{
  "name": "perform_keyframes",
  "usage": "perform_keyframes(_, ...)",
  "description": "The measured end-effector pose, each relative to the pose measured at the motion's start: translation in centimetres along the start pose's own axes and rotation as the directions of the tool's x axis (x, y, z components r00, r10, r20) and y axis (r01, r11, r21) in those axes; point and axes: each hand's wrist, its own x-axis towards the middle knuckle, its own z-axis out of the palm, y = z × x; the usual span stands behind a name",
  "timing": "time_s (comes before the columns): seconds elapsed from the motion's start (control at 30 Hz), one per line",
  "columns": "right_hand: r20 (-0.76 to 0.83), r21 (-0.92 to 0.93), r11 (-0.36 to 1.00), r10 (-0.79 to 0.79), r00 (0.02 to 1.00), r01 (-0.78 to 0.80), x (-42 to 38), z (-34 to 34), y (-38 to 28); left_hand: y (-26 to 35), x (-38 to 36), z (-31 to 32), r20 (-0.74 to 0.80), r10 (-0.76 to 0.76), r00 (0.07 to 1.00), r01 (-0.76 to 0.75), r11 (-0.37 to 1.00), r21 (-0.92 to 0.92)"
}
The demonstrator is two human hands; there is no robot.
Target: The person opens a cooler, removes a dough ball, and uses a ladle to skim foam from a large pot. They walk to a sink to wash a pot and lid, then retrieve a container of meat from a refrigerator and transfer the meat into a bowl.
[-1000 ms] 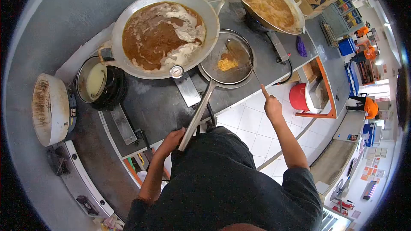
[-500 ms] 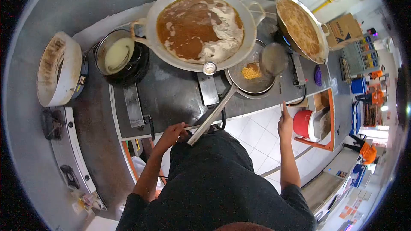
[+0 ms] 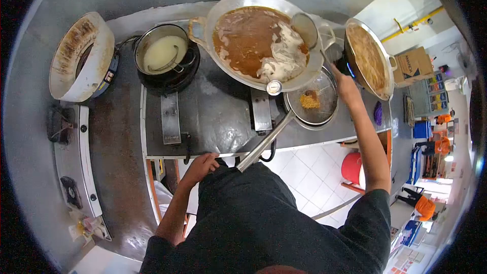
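My right hand (image 3: 346, 87) is closed around the handle of a round skimmer (image 3: 304, 29). Its mesh head is over the right side of a large wok (image 3: 203, 45) of brown oil, beside pale foam (image 3: 285, 56). A dial thermometer (image 3: 274, 88) sits at the wok's front rim. Near the counter's front edge, my left hand (image 3: 201, 168) is held low with fingers loosely apart and nothing visible in it. A long-handled strainer (image 3: 324, 114) rests over a bowl to the wok's right, with yellow crumbs (image 3: 309, 100) in it; its handle reaches toward my body.
At left, a pot (image 3: 165, 53) of pale batter holds a whisk, beside a stained metal ring (image 3: 63, 78). A second wok (image 3: 366, 56) of bubbling oil stands at right. Beyond are a cardboard box (image 3: 413, 66) and people in orange. A red bucket (image 3: 351, 167) is below the counter.
My right hand has risen from below the counter's edge, bringing the skimmer from above the strainer to the large wok. My left hand stays near the counter edge. The view has shifted.
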Motion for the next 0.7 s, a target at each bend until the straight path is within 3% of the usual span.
perform_keyframes(0.03, 0.05, -0.003, 0.998, -0.062, 0.997, 0.062, 1.0, 1.1, 1.2, -0.3, -0.5, -0.4, -0.031, 0.009, 0.999, -0.009, 1.0, -0.002)
perform_keyframes(0.07, -0.055, -0.065, 0.944, -0.328, 0.943, 0.324, 2.3, 3.6, 4.6, -0.6, -1.0, -0.9, -0.062, 0.015, 0.998, -0.016, 1.0, -0.004)
perform_keyframes(0.13, 0.185, 0.184, 0.976, -0.15, 0.971, 0.116, 1.0, 0.9, 0.0, -0.8, -2.0, -1.1, -0.111, 0.014, 0.994, -0.017, 1.0, -0.025)
perform_keyframes(0.2, 0.39, 0.43, 0.894, -0.061, 0.919, -0.123, 0.2, 0.9, -2.6, -1.0, -2.9, -1.5, -0.164, 0.0, 0.987, -0.011, 0.998, -0.065)
perform_keyframes(0.3, 0.556, 0.527, 0.768, 0.011, 0.831, -0.363, 0.6, 2.0, -5.0, -2.7, -3.3, -1.3, -0.176, -0.028, 0.984, 0.0, 0.988, -0.157)
perform_keyframes(0.43, 0.643, 0.63, 0.617, -0.073, 0.763, -0.471, 0.4, 2.7, -7.9, -2.9, -4.2, -0.5, -0.184, -0.025, 0.983, -0.003, 0.988, -0.152)
perform_keyframes(0.7, 0.53, 0.838, 0.247, -0.156, 0.833, -0.487, -0.3, 3.9, -13.5, -3.0, -4.8, 0.4, -0.179, -0.008, 0.984, -0.013, 0.993, -0.117)
